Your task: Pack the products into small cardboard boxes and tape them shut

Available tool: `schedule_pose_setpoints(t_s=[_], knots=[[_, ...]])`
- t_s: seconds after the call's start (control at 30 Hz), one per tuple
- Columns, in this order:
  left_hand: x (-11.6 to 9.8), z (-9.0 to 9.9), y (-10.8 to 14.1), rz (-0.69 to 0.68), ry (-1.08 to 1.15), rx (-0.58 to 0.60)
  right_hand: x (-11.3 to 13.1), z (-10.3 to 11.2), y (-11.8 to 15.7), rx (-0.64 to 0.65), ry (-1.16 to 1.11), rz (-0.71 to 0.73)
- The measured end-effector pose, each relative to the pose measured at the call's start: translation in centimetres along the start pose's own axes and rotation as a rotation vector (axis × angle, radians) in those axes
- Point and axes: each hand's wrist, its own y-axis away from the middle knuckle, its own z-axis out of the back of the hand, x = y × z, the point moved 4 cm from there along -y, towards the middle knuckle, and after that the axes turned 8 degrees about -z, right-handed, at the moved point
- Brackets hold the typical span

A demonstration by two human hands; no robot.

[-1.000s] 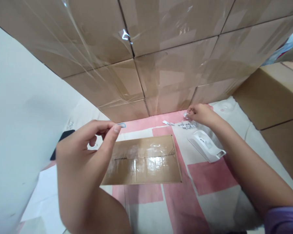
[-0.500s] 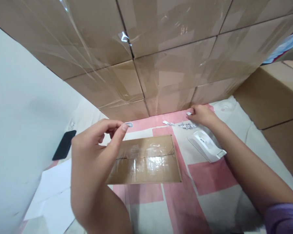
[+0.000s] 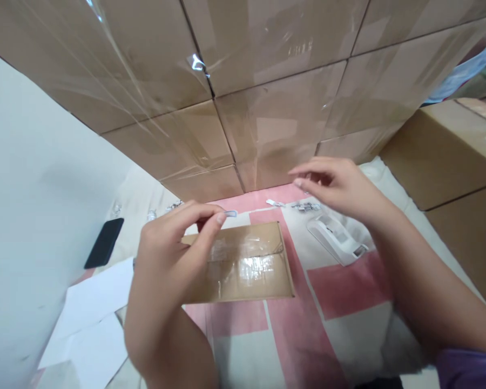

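Observation:
Between the thumb and forefinger of my left hand [image 3: 178,243] is a small clear, blue-edged piece [image 3: 230,214], held above the taped cardboard box [image 3: 247,275]. My right hand [image 3: 336,186] is raised over the far side of the cloth, thumb and fingers apart, with nothing visible between them. Beneath it lies a pile of small white-and-grey pieces [image 3: 305,207], with a few white strips [image 3: 274,203] to its left. A white tape dispenser [image 3: 336,237] stands just nearer than the pile.
Large taped cartons [image 3: 279,119] form a wall at the back. More cartons [image 3: 441,156] stand at the right. On the left are a black phone [image 3: 104,243] and white papers [image 3: 95,302], lying on a pink and white checked cloth [image 3: 348,283].
My right hand has lifted off the cloth, opened and come nearer, without the small white piece it pinched. My left hand has shifted right with the clear piece.

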Motion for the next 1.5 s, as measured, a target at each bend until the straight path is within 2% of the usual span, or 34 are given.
schedule_pose_setpoints(t_s=[0.07,0.13,0.27,0.37,0.43,0.5,0.63,0.7,0.77,1.0,1.13,1.2,1.37,1.5], knots=[[-0.7,-0.5,-0.1,-0.045,0.042,0.063,3.7,-0.8,1.7,0.053,-0.173,0.16],[-1.5,-1.2,-0.1,-0.077,0.093,0.128,6.0,-1.7,3.1,0.066,-0.275,0.262],[-2.1,-2.3,-0.1,-0.059,0.126,0.202,7.2,-2.1,4.4,-0.057,-0.293,0.362],[-0.9,-2.4,-0.1,0.062,0.019,0.14,6.4,-0.9,4.8,-0.212,-0.204,0.369],[0.3,-2.5,-0.2,0.15,-0.048,0.131,5.3,-0.4,5.3,-0.212,-0.182,0.362],[1.3,-3.0,-0.3,0.202,-0.07,0.21,4.0,-0.9,6.2,-0.069,-0.217,0.381],[2.4,-4.7,-0.5,0.245,-0.089,0.497,1.3,-4.0,8.8,0.312,-0.269,0.391],[2.8,-5.4,-0.4,0.273,-0.098,0.608,0.4,-5.6,9.7,0.428,-0.206,0.4],[3.1,-5.8,-0.5,0.29,-0.102,0.651,-0.3,-6.7,10.0,0.474,-0.152,0.413],[3.9,-6.1,-0.7,0.267,-0.133,0.669,-1.4,-7.8,9.4,0.49,-0.133,0.327],[3.6,-6.3,-0.9,0.228,-0.208,0.632,-2.2,-8.2,9.2,0.539,-0.157,0.034],[3.5,-6.4,-1.0,0.214,-0.23,0.618,-2.4,-8.3,9.0,0.517,-0.198,-0.046],[3.7,-6.6,-0.9,0.245,-0.235,0.63,-2.3,-8.7,8.9,0.506,-0.412,0.021],[3.7,-6.5,-0.8,0.231,-0.218,0.638,-2.7,-8.8,9.1,0.47,-0.444,0.047]])
